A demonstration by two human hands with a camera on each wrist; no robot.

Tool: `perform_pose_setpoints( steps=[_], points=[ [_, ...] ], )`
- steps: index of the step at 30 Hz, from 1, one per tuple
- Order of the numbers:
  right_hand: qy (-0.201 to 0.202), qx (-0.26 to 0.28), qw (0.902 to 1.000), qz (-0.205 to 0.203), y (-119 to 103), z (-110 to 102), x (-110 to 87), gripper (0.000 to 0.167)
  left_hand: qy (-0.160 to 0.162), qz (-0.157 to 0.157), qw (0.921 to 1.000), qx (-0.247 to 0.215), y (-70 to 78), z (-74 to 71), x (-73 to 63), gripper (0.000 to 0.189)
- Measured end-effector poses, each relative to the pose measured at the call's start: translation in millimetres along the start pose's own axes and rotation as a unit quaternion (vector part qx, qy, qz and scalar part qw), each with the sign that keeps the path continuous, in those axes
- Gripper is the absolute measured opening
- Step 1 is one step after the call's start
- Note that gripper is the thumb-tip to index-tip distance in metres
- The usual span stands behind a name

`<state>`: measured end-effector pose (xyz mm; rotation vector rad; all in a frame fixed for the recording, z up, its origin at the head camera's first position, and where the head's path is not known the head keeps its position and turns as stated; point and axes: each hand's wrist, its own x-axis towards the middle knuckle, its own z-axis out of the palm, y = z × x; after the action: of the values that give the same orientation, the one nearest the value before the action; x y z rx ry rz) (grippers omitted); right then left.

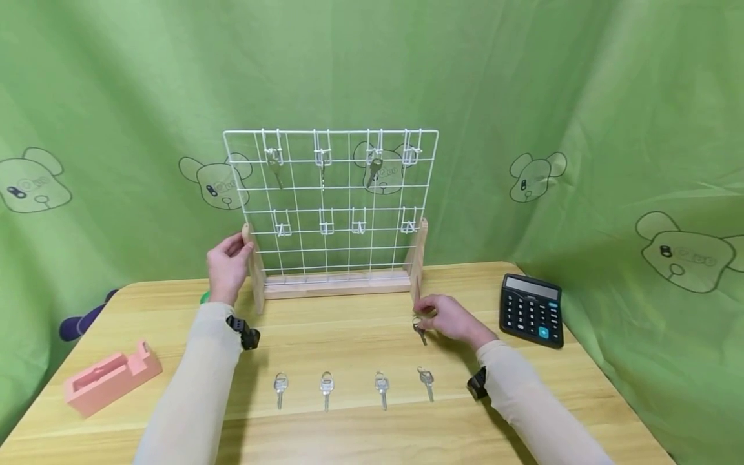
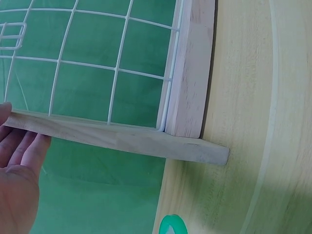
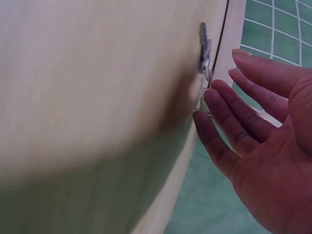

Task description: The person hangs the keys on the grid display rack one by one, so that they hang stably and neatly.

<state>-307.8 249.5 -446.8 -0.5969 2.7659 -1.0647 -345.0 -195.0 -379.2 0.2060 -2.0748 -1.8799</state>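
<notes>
A white wire-grid rack (image 1: 360,250) with wooden feet stands at the back of the table. My left hand (image 1: 228,265) grips its left wooden upright (image 2: 122,140), thumb on one side and fingers on the other. My right hand (image 1: 447,318) is low by the right upright (image 1: 420,258), its fingers loosely extended and thumb apart. Right at its fingertips is a metal key (image 1: 421,333) with a ring, partly covered by the fingers. Three keys, one a silver key (image 1: 375,169), hang from top-row hooks; the far-right top hook (image 1: 410,155) and the lower hooks carry none.
Several keys, among them a silver key (image 1: 327,386), lie in a row nearer the front. A black calculator (image 1: 531,310) sits at the right, a pink tape dispenser (image 1: 113,381) at the left. A green object (image 2: 173,224) is beside the left foot. Green curtains (image 1: 494,77) surround the table.
</notes>
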Motion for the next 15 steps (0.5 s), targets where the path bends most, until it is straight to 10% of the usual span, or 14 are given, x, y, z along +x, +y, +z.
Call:
perform_pose_setpoints(
  steps=[15],
  points=[
    [-0.014, -0.100, 0.9939, -0.044, 5, 4, 11.3, 0.017, -0.001, 0.004, 1.0000, -0.006, -1.6, 1.2, 1.5, 0.043]
  ],
)
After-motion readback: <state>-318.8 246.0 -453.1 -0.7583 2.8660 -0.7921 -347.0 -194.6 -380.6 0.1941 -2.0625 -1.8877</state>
